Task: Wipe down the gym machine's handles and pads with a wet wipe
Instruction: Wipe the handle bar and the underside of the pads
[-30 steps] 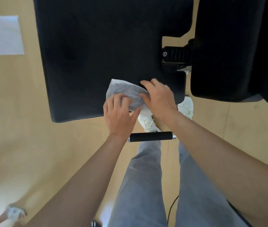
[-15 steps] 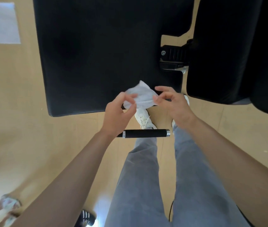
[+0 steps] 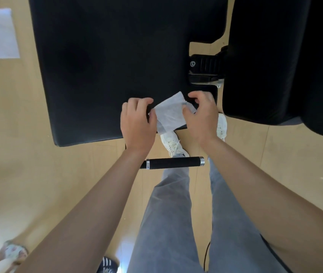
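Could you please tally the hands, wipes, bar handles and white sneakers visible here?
hands: 2 (left hand, right hand)
wipe: 1
handle: 1
white sneakers: 2 (left sneaker, right sneaker)
total: 6

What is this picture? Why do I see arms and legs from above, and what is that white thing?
The camera sits on a person's head and looks down, so you see their own arms, grey trousers and white shoes. The big pad is a black cushion on a gym machine, and a second pad is to its right. The short black bar with silver ends is a handle. The left hand and right hand both hold a white wipe over the big pad's near edge. It is for cleaning the machine.
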`<state>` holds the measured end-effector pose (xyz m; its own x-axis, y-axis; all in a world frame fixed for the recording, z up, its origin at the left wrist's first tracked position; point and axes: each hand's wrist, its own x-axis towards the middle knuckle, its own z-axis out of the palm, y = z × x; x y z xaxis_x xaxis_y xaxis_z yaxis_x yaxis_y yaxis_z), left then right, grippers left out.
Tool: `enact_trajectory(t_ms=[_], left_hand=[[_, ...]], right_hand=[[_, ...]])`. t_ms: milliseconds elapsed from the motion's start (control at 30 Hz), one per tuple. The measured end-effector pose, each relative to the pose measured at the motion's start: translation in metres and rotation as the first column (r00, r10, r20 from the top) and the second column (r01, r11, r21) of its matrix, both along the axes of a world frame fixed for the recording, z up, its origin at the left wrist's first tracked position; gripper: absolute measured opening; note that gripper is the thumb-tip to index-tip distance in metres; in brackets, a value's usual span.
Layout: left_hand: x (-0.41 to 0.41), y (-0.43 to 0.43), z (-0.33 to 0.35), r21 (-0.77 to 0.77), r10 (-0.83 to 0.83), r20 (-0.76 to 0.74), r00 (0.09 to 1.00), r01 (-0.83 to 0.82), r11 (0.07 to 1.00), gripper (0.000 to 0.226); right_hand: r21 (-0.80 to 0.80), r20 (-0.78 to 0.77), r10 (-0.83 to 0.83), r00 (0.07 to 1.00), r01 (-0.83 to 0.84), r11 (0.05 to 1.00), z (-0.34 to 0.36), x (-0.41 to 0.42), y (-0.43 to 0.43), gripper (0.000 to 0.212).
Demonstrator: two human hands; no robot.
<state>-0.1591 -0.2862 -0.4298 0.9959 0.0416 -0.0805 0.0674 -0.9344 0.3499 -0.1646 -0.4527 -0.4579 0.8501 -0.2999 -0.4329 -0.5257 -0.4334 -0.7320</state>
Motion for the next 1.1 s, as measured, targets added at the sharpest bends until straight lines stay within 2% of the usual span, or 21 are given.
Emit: enact_trajectory(t_ms=[67,100,167,233,333,433,567,700,867,967,1100], left_hand=[[-0.013,0.000,0.001,-0.013,-0.162,0.076,0.984,0.163,0.987,0.027],[-0.021,0.001,0.000,-0.004,-0.273,0.058,0.960,0.273,0.962,0.033],[-0.036,0.006,-0.003,0.062,-0.453,-0.105,0.885,0.460,0.886,0.047],[-0.044,0.015,-0.006,0.154,-0.498,-0.287,0.818,0.553,0.819,0.057],[-0.042,0.019,-0.010,0.227,-0.471,-0.421,0.775,0.593,0.772,0.068],[-0.025,0.004,-0.016,0.262,-0.472,-0.437,0.765,0.611,0.747,0.072],[0.010,-0.026,-0.027,0.273,-0.494,-0.414,0.765,0.622,0.734,0.067],[0.013,-0.038,-0.033,0.258,-0.560,-0.411,0.719,0.681,0.685,0.066],[-0.010,-0.028,-0.029,0.218,-0.628,-0.418,0.657,0.743,0.632,0.070],[-0.025,-0.018,-0.027,0.235,-0.621,-0.412,0.667,0.736,0.634,0.071],[-0.026,-0.003,-0.023,0.270,-0.598,-0.401,0.694,0.714,0.646,0.068]], right_hand=[[-0.099,0.168,0.151,0.974,-0.135,0.986,-0.002,-0.011,0.003,0.030],[-0.108,0.214,0.252,0.944,-0.234,0.966,-0.006,-0.018,0.004,0.035],[-0.069,0.229,0.455,0.861,-0.452,0.889,-0.019,-0.032,0.004,0.044],[-0.038,0.191,0.598,0.779,-0.603,0.797,-0.032,-0.041,-0.001,0.050],[-0.139,0.107,0.715,0.690,-0.702,0.698,-0.043,-0.042,-0.012,0.058],[-0.214,-0.010,0.725,0.689,-0.710,0.671,-0.043,-0.036,-0.016,0.062],[-0.274,-0.132,0.624,0.770,-0.634,0.724,-0.048,-0.031,-0.017,0.065],[-0.298,-0.226,0.525,0.821,-0.571,0.765,-0.052,-0.039,-0.013,0.068],[-0.263,-0.249,0.494,0.833,-0.549,0.794,-0.047,-0.071,-0.012,0.071],[-0.215,-0.227,0.520,0.823,-0.563,0.798,-0.039,-0.085,-0.007,0.073],[-0.236,-0.185,0.564,0.805,-0.593,0.770,-0.037,-0.081,0.001,0.069]])
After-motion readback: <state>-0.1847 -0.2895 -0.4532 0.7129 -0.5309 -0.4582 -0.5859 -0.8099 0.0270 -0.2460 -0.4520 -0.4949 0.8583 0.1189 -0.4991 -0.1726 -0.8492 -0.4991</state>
